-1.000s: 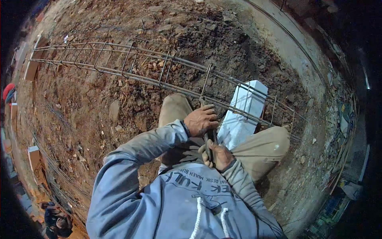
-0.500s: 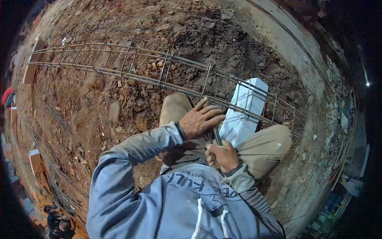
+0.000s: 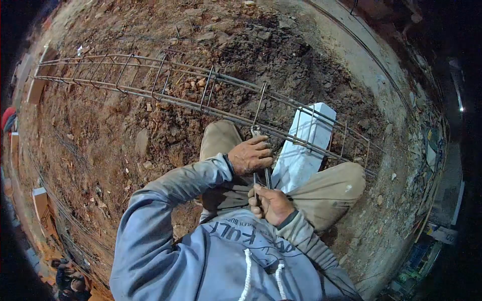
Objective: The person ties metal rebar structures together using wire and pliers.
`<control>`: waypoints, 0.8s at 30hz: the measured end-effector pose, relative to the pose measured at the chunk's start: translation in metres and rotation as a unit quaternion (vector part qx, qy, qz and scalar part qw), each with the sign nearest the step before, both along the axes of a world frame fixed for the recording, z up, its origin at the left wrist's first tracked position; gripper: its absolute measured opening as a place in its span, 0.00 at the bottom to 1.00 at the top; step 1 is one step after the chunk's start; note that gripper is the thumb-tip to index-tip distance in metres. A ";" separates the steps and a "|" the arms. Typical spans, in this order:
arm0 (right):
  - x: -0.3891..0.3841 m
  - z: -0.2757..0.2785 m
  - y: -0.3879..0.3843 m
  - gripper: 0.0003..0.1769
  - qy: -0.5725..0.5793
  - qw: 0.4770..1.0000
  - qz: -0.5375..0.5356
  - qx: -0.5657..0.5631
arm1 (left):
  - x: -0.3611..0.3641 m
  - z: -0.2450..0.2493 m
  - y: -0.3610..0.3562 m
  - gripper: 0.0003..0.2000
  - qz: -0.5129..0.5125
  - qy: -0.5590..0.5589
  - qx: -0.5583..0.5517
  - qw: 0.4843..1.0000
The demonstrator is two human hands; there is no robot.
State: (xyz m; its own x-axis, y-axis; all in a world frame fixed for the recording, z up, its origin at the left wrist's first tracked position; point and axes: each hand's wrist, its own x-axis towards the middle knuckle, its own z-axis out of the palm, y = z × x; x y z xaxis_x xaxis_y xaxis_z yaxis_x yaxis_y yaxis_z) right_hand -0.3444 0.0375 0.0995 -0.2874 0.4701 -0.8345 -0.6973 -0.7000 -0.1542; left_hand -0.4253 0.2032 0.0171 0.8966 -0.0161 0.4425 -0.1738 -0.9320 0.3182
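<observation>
A pair of pincers (image 3: 268, 176) stands between my knees, its head against a crossing of the rebar cage (image 3: 211, 111). My right hand (image 3: 273, 204) is closed on the lower ends of the handles, which are slightly apart. Higher up, my left hand (image 3: 251, 156) has its fingers curled over the pincers just below the head. Any wire at the jaws is too small to make out. The long cage of bars and stirrups runs across in front of me, its right part lying over a white block (image 3: 301, 150).
Rough soil and stones (image 3: 145, 140) surround me. Another block (image 3: 37, 90) props the cage's far left end. A further block (image 3: 42, 203) and loose thin bars (image 3: 70, 215) lie at left. Another person (image 3: 73, 281) is at the lower left.
My left hand has gone from spread fingers to curled over the pincers. The pincers have risen to the cage crossing, and my right hand has shifted slightly left and down.
</observation>
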 end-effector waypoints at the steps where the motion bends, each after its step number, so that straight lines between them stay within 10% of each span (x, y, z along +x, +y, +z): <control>1: 0.000 -0.001 -0.001 0.14 0.006 1.000 -0.009 -0.015 | 0.004 0.001 0.002 0.12 -0.022 -0.012 -0.002 1.000; 14: 0.011 -0.030 -0.016 0.18 0.143 0.985 -0.087 0.047 | 0.036 0.005 0.019 0.13 -0.161 0.015 0.030 0.986; 17: 0.028 -0.010 -0.020 0.19 -0.112 0.994 0.001 -0.017 | 0.058 0.042 0.021 0.18 -0.186 0.425 0.044 0.885; 19: 0.036 0.008 -0.020 0.28 -0.497 0.850 0.170 0.022 | 0.067 -0.012 0.014 0.15 -0.161 0.346 -0.021 0.924; 20: 0.036 0.012 -0.018 0.28 -0.502 0.849 0.164 0.020 | 0.077 -0.014 0.016 0.15 -0.200 0.364 -0.055 0.908; 22: 0.024 0.022 -0.011 0.29 -0.781 0.556 0.282 0.044 | 0.090 0.011 0.018 0.22 -0.222 0.415 0.005 0.882; 24: 0.031 0.009 -0.005 0.28 -0.747 0.604 0.277 0.017 | 0.091 0.014 0.022 0.22 -0.256 0.375 -0.032 0.890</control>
